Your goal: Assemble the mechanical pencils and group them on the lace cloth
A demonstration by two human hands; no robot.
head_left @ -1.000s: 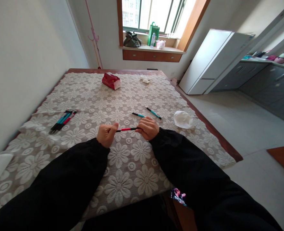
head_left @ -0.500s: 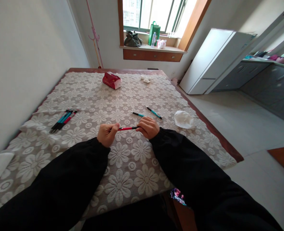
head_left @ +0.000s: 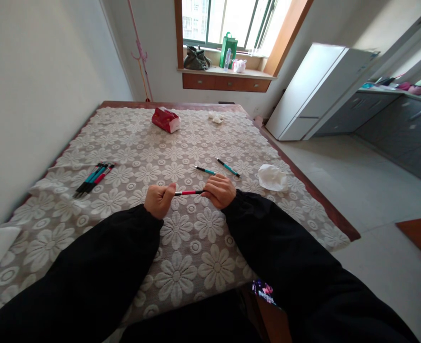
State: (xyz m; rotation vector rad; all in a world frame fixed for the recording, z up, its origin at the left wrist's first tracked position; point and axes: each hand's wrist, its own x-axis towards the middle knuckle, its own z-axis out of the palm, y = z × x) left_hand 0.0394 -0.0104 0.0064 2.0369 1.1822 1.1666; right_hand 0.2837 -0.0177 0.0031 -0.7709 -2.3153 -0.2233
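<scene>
While the left hand (head_left: 157, 200) and the right hand (head_left: 219, 189) each pinch one end of the red pen (head_left: 188, 192) level above the desk (head_left: 182, 247) near its front edge, pulling straight along its axis seems best.

Both hands hover over the bench's near middle, the left hand (head_left: 158, 200) and right hand (head_left: 219, 190) each closed on one end of a pen (head_left: 189, 192) lying crosswise between them. Two pens (head_left: 215, 168) lie just beyond the right hand. A crumpled tissue (head_left: 272, 176) sits near the right edge, a bundle of pens (head_left: 94, 179) near the left edge, and a tissue pack (head_left: 165, 119) toward the far edge.
</scene>
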